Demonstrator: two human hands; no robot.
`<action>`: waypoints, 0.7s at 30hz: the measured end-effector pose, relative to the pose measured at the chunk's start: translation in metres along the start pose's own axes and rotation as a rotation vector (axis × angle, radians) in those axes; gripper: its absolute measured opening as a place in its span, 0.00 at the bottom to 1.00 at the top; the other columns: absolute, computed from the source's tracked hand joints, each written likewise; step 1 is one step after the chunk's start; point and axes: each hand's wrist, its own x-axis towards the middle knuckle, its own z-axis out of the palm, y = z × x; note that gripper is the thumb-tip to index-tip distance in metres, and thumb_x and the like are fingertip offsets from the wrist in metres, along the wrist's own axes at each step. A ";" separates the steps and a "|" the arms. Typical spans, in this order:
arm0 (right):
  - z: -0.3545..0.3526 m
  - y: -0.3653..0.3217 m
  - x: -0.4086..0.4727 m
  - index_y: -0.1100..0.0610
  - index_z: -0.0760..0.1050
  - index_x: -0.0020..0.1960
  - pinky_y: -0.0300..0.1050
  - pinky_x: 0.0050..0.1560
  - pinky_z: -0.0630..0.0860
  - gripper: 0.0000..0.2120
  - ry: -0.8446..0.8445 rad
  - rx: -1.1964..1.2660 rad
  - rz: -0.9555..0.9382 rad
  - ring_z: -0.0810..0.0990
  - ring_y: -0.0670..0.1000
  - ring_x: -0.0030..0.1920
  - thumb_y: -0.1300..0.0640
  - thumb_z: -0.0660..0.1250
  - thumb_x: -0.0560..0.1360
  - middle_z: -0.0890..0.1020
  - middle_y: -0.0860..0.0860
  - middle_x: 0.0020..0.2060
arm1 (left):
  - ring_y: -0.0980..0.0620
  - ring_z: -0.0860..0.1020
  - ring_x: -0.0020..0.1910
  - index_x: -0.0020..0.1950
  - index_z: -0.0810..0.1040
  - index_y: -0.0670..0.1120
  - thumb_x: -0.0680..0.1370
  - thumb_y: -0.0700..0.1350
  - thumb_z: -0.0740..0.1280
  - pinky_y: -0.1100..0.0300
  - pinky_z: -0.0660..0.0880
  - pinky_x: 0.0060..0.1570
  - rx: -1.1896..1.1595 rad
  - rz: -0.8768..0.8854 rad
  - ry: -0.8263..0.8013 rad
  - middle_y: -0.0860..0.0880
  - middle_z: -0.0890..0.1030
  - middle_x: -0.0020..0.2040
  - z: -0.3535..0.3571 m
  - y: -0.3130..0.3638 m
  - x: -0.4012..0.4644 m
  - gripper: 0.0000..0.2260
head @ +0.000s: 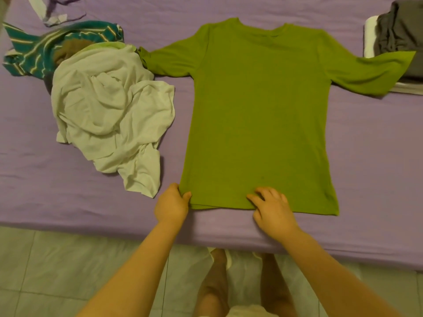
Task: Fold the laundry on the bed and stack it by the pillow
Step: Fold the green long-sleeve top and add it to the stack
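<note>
A green T-shirt (256, 110) lies spread flat on the purple bed sheet (68, 191), neck away from me and both sleeves out. My left hand (171, 203) pinches the shirt's near left hem corner. My right hand (272, 210) rests with fingers spread on the hem near its middle. A crumpled white garment (109, 115) lies to the left of the shirt. Behind it sits a teal striped garment (45, 49). A grey folded garment (400, 35) sits on a white pillow (370, 37) at the far right, under the tip of the shirt's right sleeve.
The bed's near edge runs across the frame just below my hands, with pale floor tiles (57, 271) and my legs beneath it. A thin purple and white cloth (55, 14) lies at the far left corner.
</note>
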 end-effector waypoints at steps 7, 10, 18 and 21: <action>-0.010 0.028 0.008 0.45 0.63 0.73 0.52 0.72 0.55 0.20 0.014 0.090 0.143 0.50 0.53 0.76 0.47 0.54 0.81 0.55 0.51 0.77 | 0.42 0.56 0.74 0.76 0.57 0.48 0.80 0.46 0.56 0.50 0.62 0.68 0.500 0.518 -0.025 0.43 0.56 0.76 0.021 0.049 -0.003 0.24; -0.012 0.053 0.008 0.41 0.50 0.76 0.62 0.71 0.54 0.25 -0.050 0.006 0.261 0.43 0.57 0.77 0.42 0.51 0.80 0.46 0.52 0.77 | 0.43 0.46 0.77 0.77 0.54 0.53 0.81 0.49 0.56 0.46 0.53 0.73 0.577 0.756 -0.238 0.46 0.46 0.79 0.045 0.077 -0.010 0.24; -0.028 0.072 0.014 0.45 0.48 0.77 0.66 0.70 0.53 0.32 -0.013 0.022 0.369 0.42 0.62 0.76 0.43 0.58 0.78 0.45 0.57 0.77 | 0.43 0.58 0.72 0.77 0.52 0.55 0.81 0.55 0.56 0.48 0.64 0.64 0.563 0.617 -0.207 0.44 0.54 0.77 0.079 0.118 -0.026 0.26; -0.034 0.080 0.028 0.41 0.44 0.76 0.66 0.71 0.52 0.34 -0.050 -0.055 0.148 0.41 0.60 0.76 0.42 0.59 0.77 0.42 0.53 0.77 | 0.43 0.65 0.65 0.77 0.52 0.53 0.80 0.54 0.60 0.51 0.70 0.56 0.524 0.557 -0.167 0.43 0.63 0.69 0.080 0.140 -0.017 0.29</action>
